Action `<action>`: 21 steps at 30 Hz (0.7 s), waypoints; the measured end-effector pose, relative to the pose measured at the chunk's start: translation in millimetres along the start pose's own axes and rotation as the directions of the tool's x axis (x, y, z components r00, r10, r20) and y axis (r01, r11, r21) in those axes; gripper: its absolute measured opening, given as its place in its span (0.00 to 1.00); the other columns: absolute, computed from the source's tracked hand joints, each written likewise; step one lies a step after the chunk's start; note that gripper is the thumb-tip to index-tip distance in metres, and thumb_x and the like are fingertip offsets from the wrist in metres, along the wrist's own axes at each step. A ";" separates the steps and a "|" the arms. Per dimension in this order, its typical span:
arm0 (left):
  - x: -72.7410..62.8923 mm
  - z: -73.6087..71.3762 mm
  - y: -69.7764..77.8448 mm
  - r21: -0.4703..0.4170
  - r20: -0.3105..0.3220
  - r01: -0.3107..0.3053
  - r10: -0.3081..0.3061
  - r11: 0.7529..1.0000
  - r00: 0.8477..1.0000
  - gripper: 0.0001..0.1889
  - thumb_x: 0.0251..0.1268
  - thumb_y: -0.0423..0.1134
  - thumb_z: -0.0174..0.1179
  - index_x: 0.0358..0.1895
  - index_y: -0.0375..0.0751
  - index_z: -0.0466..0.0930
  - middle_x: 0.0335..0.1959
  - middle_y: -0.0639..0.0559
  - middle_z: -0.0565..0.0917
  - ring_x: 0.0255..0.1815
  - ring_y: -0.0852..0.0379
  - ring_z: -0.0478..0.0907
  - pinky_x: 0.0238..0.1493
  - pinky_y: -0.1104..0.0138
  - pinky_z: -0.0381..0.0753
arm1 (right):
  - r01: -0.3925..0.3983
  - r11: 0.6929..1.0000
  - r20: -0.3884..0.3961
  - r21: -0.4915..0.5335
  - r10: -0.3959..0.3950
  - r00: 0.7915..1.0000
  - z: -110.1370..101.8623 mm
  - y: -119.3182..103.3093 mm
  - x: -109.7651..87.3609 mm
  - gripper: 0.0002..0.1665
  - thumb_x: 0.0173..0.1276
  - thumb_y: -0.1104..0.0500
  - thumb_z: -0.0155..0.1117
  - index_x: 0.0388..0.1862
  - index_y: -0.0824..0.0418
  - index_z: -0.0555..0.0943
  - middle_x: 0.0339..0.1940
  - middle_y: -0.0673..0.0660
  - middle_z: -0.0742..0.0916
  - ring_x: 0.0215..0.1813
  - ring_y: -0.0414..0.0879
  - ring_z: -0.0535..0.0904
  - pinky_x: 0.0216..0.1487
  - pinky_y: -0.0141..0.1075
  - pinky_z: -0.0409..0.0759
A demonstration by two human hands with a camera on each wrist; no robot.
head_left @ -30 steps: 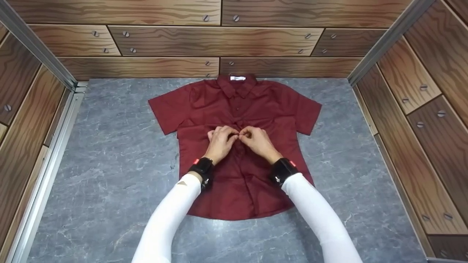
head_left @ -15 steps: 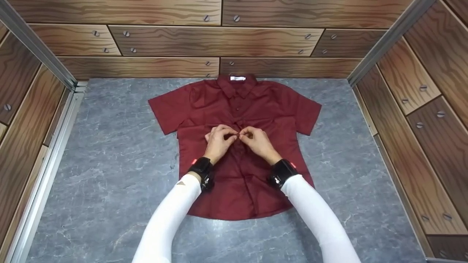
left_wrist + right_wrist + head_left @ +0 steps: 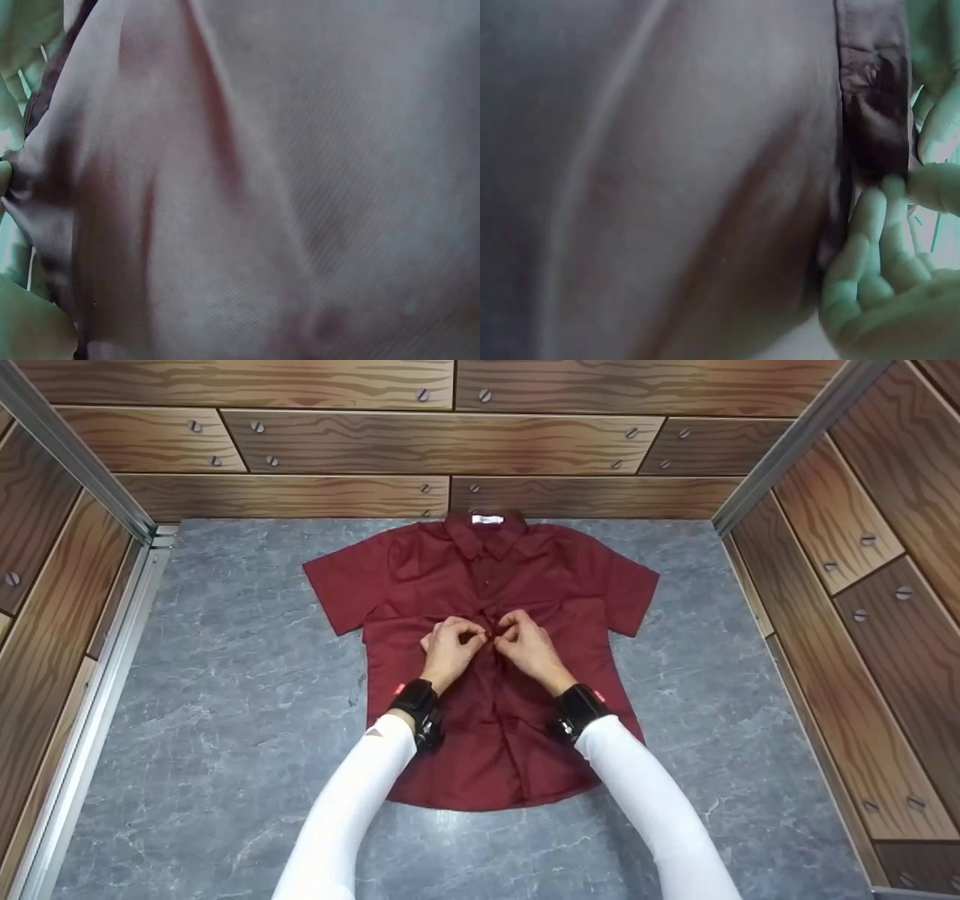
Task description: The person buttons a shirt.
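Observation:
A dark red short-sleeved button-up shirt (image 3: 442,769) lies spread face up, its collar (image 3: 461,534) at the far end. Over the middle of its front, my left hand (image 3: 450,649) pinches the fabric at the placket between thumb and forefinger. Just right of it, my right hand (image 3: 529,649) holds the same spot, its forefinger lifted and bent above the thumb. The right wrist view shows the placket (image 3: 874,37) with fingertips (image 3: 892,187) at its edge. A small button (image 3: 486,583) shows higher up the front. The pinched spot itself is mostly hidden by fingers.
The shirt rests on a grey marbled table (image 3: 225,697). Wood-patterned panels (image 3: 450,442) rise behind it and on both sides, with a metal rail (image 3: 105,690) along the left edge. A white label (image 3: 487,519) shows inside the collar.
My right forefinger has lifted away from the thumb, while the hands otherwise stay at the same spot on the placket. The shirt has not shifted.

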State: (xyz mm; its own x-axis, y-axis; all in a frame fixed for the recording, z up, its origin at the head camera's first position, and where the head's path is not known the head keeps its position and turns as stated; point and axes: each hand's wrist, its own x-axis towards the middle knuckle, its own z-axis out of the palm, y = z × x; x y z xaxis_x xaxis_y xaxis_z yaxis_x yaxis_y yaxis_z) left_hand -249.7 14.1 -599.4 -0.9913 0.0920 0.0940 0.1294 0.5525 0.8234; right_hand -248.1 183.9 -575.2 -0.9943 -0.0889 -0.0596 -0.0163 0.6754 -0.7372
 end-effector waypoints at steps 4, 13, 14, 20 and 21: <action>0.2 2.1 -0.9 0.018 0.009 0.000 0.000 1.000 1.000 0.05 0.60 0.44 0.65 0.38 0.53 0.87 0.46 0.56 0.83 0.56 0.52 0.73 0.61 0.50 0.55 | -0.010 0.994 -0.042 -0.111 0.005 0.999 -2.0 -1.9 2.5 0.10 0.61 0.53 0.63 0.41 0.53 0.82 0.33 0.51 0.87 0.36 0.46 0.82 0.41 0.40 0.77; 0.5 2.7 1.0 0.053 0.063 0.018 -0.022 0.998 0.998 0.05 0.63 0.45 0.63 0.38 0.54 0.86 0.48 0.54 0.79 0.58 0.50 0.70 0.62 0.49 0.52 | -0.010 0.999 0.050 -0.050 0.013 0.999 -7.4 -1.2 4.4 0.09 0.69 0.56 0.60 0.40 0.58 0.85 0.38 0.53 0.87 0.37 0.45 0.79 0.41 0.36 0.74; 0.5 2.3 2.1 0.060 0.070 0.025 -0.030 0.998 0.997 0.05 0.63 0.46 0.62 0.38 0.54 0.86 0.48 0.54 0.79 0.58 0.50 0.69 0.62 0.49 0.52 | -0.014 1.000 0.070 -0.024 0.016 0.997 -7.7 -0.4 4.2 0.09 0.70 0.56 0.59 0.40 0.59 0.84 0.37 0.53 0.86 0.37 0.44 0.77 0.40 0.35 0.72; 0.8 1.0 8.3 0.100 0.102 0.064 -0.074 0.993 0.992 0.04 0.62 0.46 0.62 0.37 0.56 0.85 0.49 0.54 0.76 0.58 0.49 0.68 0.61 0.48 0.52 | -0.022 0.991 0.142 0.129 0.004 0.990 -8.8 4.5 2.8 0.09 0.71 0.60 0.56 0.41 0.64 0.81 0.32 0.51 0.81 0.33 0.41 0.73 0.35 0.32 0.69; 0.9 0.8 8.9 0.106 0.105 0.068 -0.079 0.992 0.991 0.04 0.62 0.46 0.63 0.37 0.56 0.85 0.49 0.54 0.76 0.58 0.49 0.68 0.61 0.48 0.52 | -0.023 0.988 0.149 0.155 -0.001 0.989 -8.9 5.3 2.8 0.09 0.71 0.60 0.56 0.42 0.64 0.80 0.32 0.51 0.80 0.33 0.41 0.72 0.36 0.32 0.69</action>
State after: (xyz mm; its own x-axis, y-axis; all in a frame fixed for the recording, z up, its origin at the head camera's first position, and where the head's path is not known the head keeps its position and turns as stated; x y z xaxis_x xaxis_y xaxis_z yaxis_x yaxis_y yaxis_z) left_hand -249.4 19.8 -592.5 -0.9904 0.1348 -0.0309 0.0636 0.6424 0.7637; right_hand -251.8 193.7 -573.3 -0.9675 -0.1973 -0.1584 0.0229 0.5553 -0.8313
